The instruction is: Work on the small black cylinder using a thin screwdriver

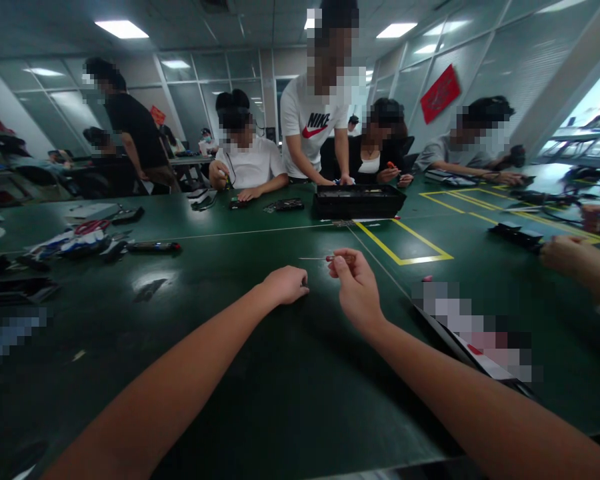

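Observation:
My right hand (356,287) is closed round the handle of a small screwdriver (329,259). Its thin metal shaft points left, past the fingertips of my left hand. My left hand (286,284) hangs close by on the left, fingers curled inward. A small dark spot shows at those fingertips, but whatever they grip is too small and hidden to name. A gap separates the two hands, and both are above the green tabletop (260,353).
A black bin (360,202) stands across the table, a standing person's hands at it. Yellow tape (425,259) marks the right. A clipboard-like item (495,367) lies right of my arm. A dark pen-like tool (154,247) and cluttered parts lie left. A co-worker's hand (567,257) reaches in.

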### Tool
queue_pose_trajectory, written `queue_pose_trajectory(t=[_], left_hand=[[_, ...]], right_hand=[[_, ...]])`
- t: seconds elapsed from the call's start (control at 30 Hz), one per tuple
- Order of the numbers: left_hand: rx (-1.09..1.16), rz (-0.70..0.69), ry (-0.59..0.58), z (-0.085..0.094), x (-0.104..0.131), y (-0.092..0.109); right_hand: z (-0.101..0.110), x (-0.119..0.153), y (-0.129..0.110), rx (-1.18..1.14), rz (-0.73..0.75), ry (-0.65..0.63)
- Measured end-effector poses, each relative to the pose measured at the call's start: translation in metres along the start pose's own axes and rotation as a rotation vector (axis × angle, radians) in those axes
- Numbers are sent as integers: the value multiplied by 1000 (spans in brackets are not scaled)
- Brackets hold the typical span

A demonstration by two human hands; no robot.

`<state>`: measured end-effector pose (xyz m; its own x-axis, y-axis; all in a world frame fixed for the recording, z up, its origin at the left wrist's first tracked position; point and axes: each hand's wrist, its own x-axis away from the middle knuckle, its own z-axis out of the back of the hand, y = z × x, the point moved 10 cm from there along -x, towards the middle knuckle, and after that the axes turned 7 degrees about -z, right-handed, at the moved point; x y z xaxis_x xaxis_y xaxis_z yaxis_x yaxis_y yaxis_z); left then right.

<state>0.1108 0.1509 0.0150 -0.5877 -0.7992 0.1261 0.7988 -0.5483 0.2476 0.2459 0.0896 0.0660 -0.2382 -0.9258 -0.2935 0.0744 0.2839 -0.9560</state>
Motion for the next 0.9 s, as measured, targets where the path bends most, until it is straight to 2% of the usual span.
queue_pose_trajectory(t=[0.1, 0.2, 0.3, 0.37, 0.47, 0.57, 0.67, 0.8, 0.9], left_hand=[[29, -15, 61, 4, 12, -5], [180, -39, 179, 13, 23, -16], [459, -9, 319, 24, 35, -39], [677, 49, 365, 27, 46, -56], [1005, 140, 446, 30, 73, -82], [1284, 205, 588, 37, 114, -106], [1475, 331, 725, 40, 166, -133], [1525, 557, 945, 50, 245, -163], [1453, 696, 1138, 64, 307, -175]], right_hand=[[0, 0, -1, 10, -6, 5], [-1, 1, -1, 27, -22, -6], [-2, 1, 1, 31, -34, -17], [-2, 0, 3, 33, -39, -19], [-2, -2, 6, 22, -43, -24], [-3, -2, 5, 8, -32, -29], [-4, -1, 4, 13, -39, -37], [-4, 0, 6, 34, -68, -44], [-4, -1, 8, 26, -64, -45]])
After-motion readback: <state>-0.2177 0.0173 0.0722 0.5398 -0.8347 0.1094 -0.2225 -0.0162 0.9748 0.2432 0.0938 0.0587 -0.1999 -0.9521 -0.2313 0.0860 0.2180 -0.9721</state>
